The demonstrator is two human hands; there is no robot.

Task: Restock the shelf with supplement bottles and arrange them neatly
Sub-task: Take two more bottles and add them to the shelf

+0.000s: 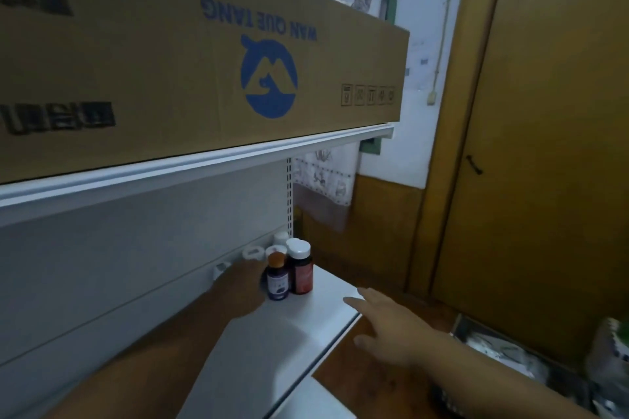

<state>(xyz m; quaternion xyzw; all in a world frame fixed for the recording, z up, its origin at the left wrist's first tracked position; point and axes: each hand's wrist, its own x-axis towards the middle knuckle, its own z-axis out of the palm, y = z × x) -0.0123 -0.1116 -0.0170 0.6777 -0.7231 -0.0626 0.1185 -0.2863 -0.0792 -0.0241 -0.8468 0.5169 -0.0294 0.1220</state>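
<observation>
Two bare hands reach toward a white shelf point(306, 323) seen from a head-worn camera looking down. At the far right end of this shelf stands a small cluster of supplement bottles. In front is a dark bottle with an orange cap point(277, 279) and a pale label, upright. Just beside it on the right, touching or nearly so, is a red-labelled bottle with a white cap point(301, 269), also upright. Behind them more white caps point(281, 237) show, their bottles mostly hidden.

The left hand point(240, 289) lies in shadow on the shelf, right up against the left side of the orange-capped bottle; whether its fingers curl round that bottle or only touch it cannot be told. The right hand point(384, 326) hovers over the shelf's front edge, relaxed with fingers extended, holding nothing, well apart from the bottles.

Above, on the next shelf up, sits a large cardboard box point(204, 54) printed upside down with a blue round logo. To the right are a yellow-brown wooden door point(544, 146) and a pale wall.
</observation>
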